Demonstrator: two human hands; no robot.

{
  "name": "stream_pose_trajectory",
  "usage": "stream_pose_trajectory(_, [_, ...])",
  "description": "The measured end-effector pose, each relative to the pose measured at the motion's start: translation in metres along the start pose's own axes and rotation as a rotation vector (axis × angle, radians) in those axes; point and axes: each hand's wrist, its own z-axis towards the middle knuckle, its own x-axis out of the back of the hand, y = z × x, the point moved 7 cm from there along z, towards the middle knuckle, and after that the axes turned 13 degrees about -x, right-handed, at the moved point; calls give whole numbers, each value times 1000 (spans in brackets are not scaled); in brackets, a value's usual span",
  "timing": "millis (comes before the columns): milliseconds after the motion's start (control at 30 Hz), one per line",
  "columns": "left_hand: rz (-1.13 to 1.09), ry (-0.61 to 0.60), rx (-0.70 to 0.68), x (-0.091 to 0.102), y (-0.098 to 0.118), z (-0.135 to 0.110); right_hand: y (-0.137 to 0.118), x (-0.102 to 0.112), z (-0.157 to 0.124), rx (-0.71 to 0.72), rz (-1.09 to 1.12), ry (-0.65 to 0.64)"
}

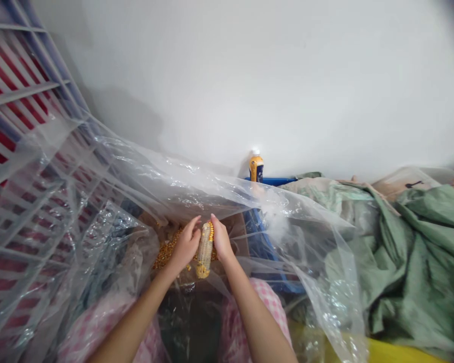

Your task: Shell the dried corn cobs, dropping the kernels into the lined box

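A corn cob [204,254], mostly stripped to its pale core, stands nearly lengthwise between my hands. Yellow kernels remain along its right upper side and at its near end. My right hand [221,239] is closed on the right side of the cob, its thumb by the row of kernels. My left hand [188,243] curls against the left side, with its fingers partly hidden behind the cob. Beneath them, loose corn kernels [165,254] lie in a container lined with clear plastic sheet [181,189].
At left rises a purple-white slatted crate [26,93] with red behind it. An orange-labelled bottle [256,166] stands against the wall beside a blue crate [259,232]. Green woven sacks [393,252] are heaped at right. Pink checked trouser knees [272,302] flank the container.
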Motion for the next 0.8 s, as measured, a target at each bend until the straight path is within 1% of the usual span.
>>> stream_pose_trajectory(100, [-33, -58, -80, 1, 13, 2, 1, -4, 0, -12, 42, -33])
stream_pose_trajectory(167, [-57, -60, -84, 3, 16, 3, 2, -6, -1, -37, 69, -55])
stream_pose_trajectory(300, [-144, 1, -11, 7, 7, 4, 2, -13, -6, -139, 120, -134])
stream_pose_trajectory(433, [-218, -1, 74, 6, -2, 5, 2, -20, -12, -212, 185, -184])
stream_pose_trajectory(500, [-250, -5, 94, 5, -3, 4, 1, -19, -13, -214, 196, -172])
stream_pose_trajectory(633, [-264, -38, 22, 3, 4, 4, -3, -14, -12, -172, 179, -142])
stream_pose_trajectory(800, [-166, -59, -21, -3, 8, 1, 2, -14, -7, -152, 195, -144])
